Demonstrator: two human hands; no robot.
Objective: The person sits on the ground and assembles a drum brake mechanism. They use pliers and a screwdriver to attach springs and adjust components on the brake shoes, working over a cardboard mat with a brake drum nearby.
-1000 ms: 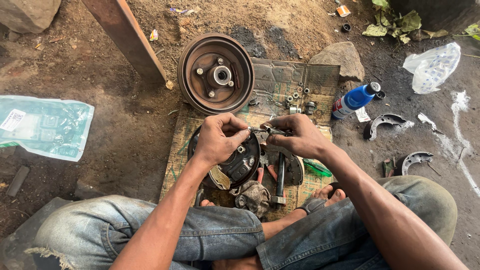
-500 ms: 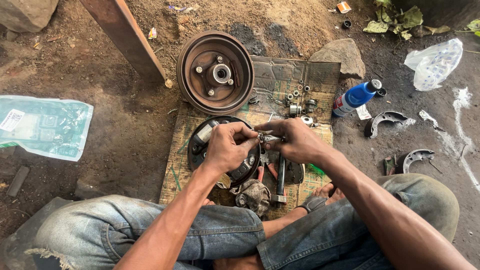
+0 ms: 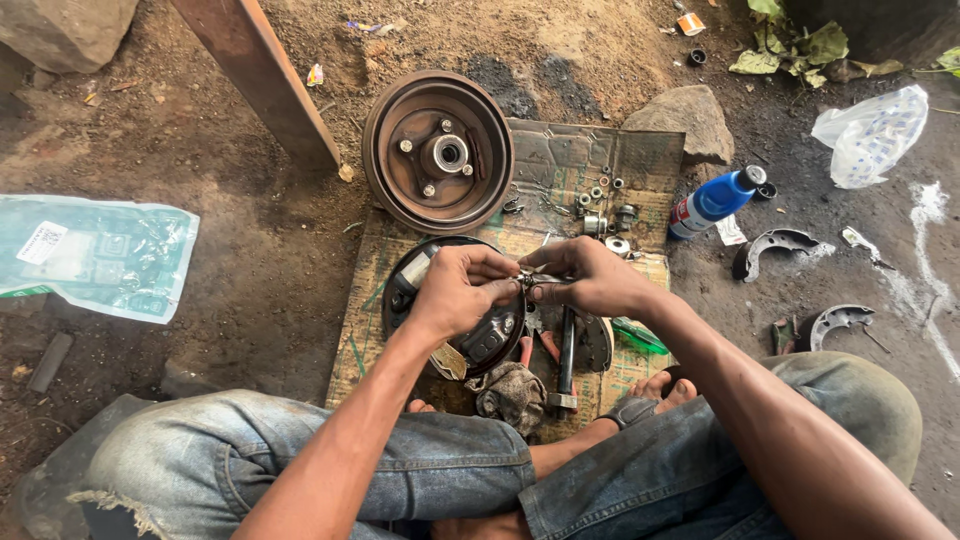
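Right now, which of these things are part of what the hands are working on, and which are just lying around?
In hand: left hand, right hand, small metal part, round backing plate beneath.

Lying about: brake drum, blue bottle, brake shoes, plastic bag, rag.

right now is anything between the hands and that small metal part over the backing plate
Nothing visible. The left hand and right hand both pinch the small metal part directly between their fingers, above the round backing plate.
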